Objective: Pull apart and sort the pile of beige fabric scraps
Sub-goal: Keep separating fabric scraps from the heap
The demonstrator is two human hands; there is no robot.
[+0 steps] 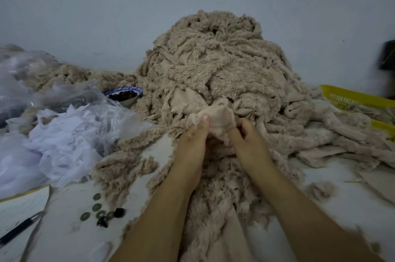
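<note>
A tall pile of beige fluffy fabric scraps rises against the wall in the middle of the table. At its foot I hold one beige scrap between both hands. My left hand pinches its left edge with the thumb on top. My right hand grips its right edge with curled fingers. More beige scraps lie flat under my forearms and spread to the right.
Crumpled clear plastic bags and white tissue lie at the left. A blue-rimmed bowl holds dark pieces. Several coins and dark buttons and a pen lie front left. A yellow basket stands at the right.
</note>
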